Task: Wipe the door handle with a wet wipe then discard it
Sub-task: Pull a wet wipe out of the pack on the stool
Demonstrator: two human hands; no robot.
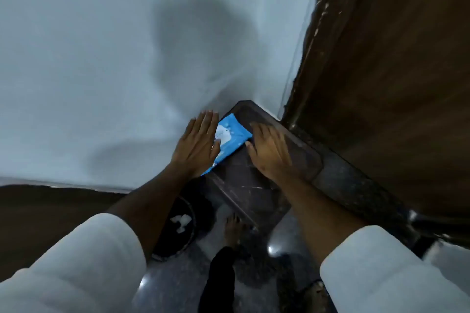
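Observation:
A blue wet-wipe pack (230, 138) lies on a dark stone ledge (256, 178) in the corner by the wall. My left hand (197, 145) lies flat with its fingers straight, partly over the pack's left end. My right hand (269, 151) lies flat on the ledge at the pack's right end, its fingers together. Neither hand grips anything. A black round bin (178, 226) stands on the floor below the ledge, with crumpled white wipes (181, 221) inside. The door handle is out of view.
A brown wooden door (394, 71) and its frame fill the right side. A pale wall (89, 58) spans the left and centre. My bare foot (232, 231) stands on the glossy dark floor (183, 287) beside the bin.

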